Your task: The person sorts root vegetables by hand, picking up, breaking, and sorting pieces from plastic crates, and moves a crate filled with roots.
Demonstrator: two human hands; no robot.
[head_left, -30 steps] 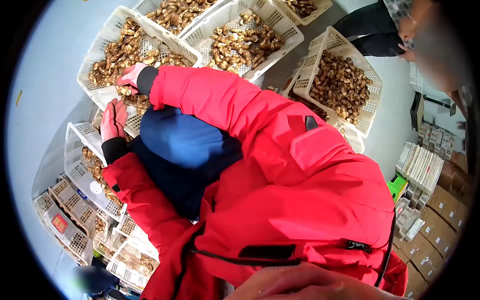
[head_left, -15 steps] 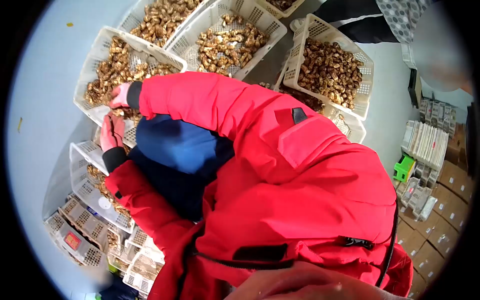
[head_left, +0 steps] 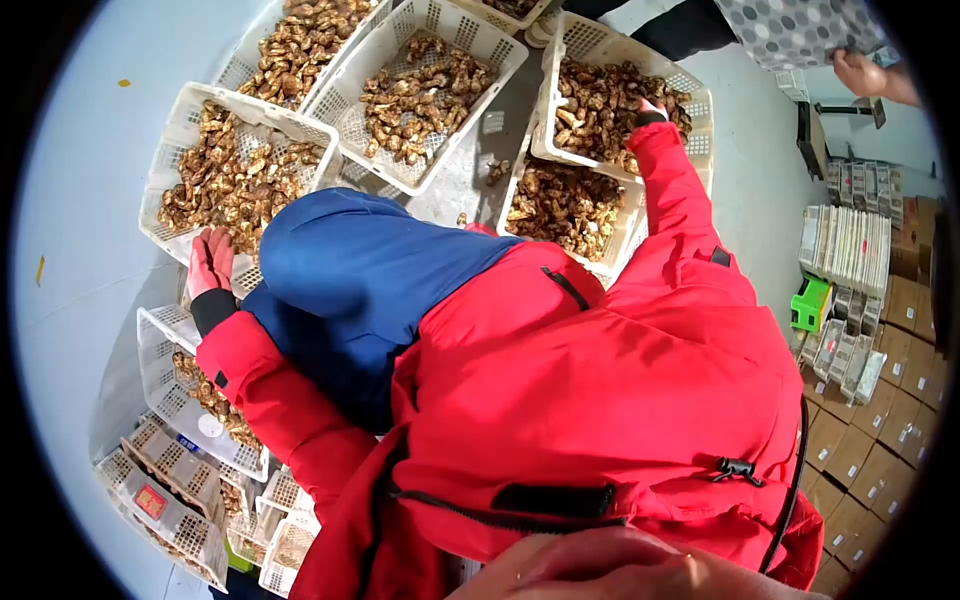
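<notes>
My left hand (head_left: pixel 209 262) is palm up with its fingers stretched out and nothing in it, at the near edge of a white plastic crate (head_left: pixel 160 150). Brown, knobbly mushrooms (head_left: pixel 240 180) lie in that crate. Off to the right, my right hand (head_left: pixel 652 107) touches the mushrooms (head_left: pixel 600 105) in another white crate (head_left: pixel 703 130). Its fingers are mostly hidden, so I cannot tell whether they hold anything.
More white crates of mushrooms stand ahead, including a middle crate (head_left: pixel 500 65) and a lower right crate (head_left: pixel 515 200). Stacked crates (head_left: pixel 180 470) are at lower left. Another person's hand (head_left: pixel 862 75) shows at top right. Cardboard boxes (head_left: pixel 880 400) line the right side.
My right hand has left the left crate, where it was beside my left hand, and swung across to the right crate. My left hand has opened out, palm up.
</notes>
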